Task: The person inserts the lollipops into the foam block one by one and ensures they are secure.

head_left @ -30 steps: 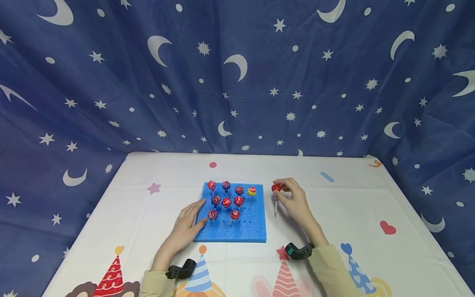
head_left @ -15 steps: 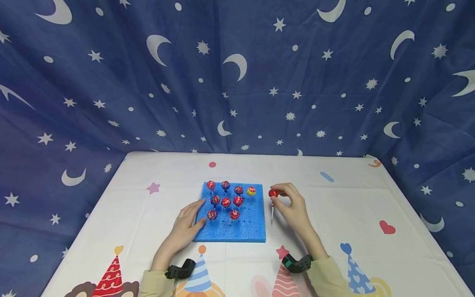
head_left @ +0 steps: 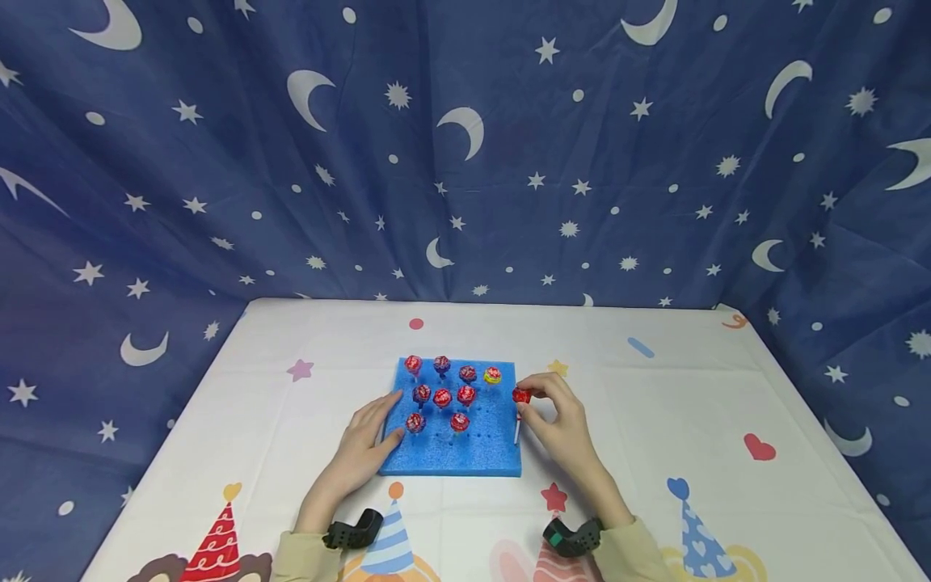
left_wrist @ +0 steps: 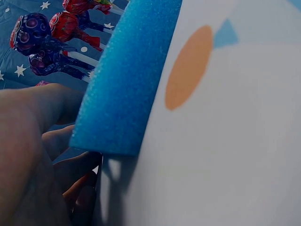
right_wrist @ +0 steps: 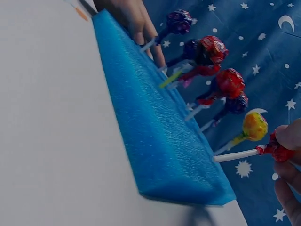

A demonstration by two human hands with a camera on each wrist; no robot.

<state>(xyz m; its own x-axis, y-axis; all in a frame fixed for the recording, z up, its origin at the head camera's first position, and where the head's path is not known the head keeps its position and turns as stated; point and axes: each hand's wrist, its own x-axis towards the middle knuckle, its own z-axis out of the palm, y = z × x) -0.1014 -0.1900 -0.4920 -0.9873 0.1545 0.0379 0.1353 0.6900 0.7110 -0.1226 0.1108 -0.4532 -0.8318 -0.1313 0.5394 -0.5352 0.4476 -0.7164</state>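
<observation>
A blue foam block [head_left: 490,453] with small holes lies on the table, several wrapped lollipops [head_left: 442,397] standing in it in rows. My left hand [head_left: 356,449] rests along its left side with fingers spread, thumb on the near part of that edge. Between thumb and fingers, my right hand [head_left: 563,424] pinches a red lollipop [head_left: 520,395] by its wrapped head. Its white stick points down at the block's right edge. In the right wrist view this white stick [right_wrist: 235,156] overlaps the block's end corner, near a yellow lollipop [right_wrist: 254,126].
A white tablecloth [head_left: 655,420] printed with party hats and shapes covers the table. Behind it and at both sides hangs a dark blue curtain [head_left: 509,218] with moons and stars. Each wrist carries a black band, such as the right wristband [head_left: 573,537].
My right hand has brought the red lollipop left and toward me, from beside the block to its right edge. The left hand and the block have stayed in place.
</observation>
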